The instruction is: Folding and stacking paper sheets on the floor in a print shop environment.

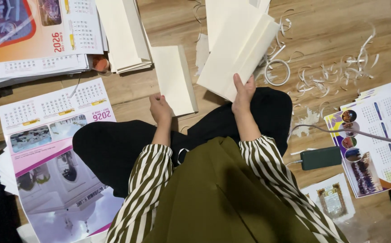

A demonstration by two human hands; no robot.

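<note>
Down on the wooden floor [335,18] we sit cross-legged, black trousers and striped sleeves filling the lower middle of the view. Our right hand [243,92] is clamped on the near edge of a cream card stack [238,49], thumb on top and fingers underneath, and the stack tilts away up and to the right, its far end off the floor. Our left hand [160,108] rests with curled fingers against the near corner of a second cream card [174,78], which lies flat on the floor just beside the held stack; we cannot tell whether the fingers actually grip it or only touch it.

Behind the flat card, a taller pile of cream sheets [123,33] sits near the top edge. To its left lies a heap of printed calendars [33,40], and one calendar sheet [56,153] is spread out by our left knee. More calendars [379,135] lie at the right edge. Curled paper trimmings [335,74] are scattered across the floor beyond the right knee, with a tape ring [277,72] touching the held stack's lower side. A dark green power bank [320,158] with a cable lies near our right elbow.
</note>
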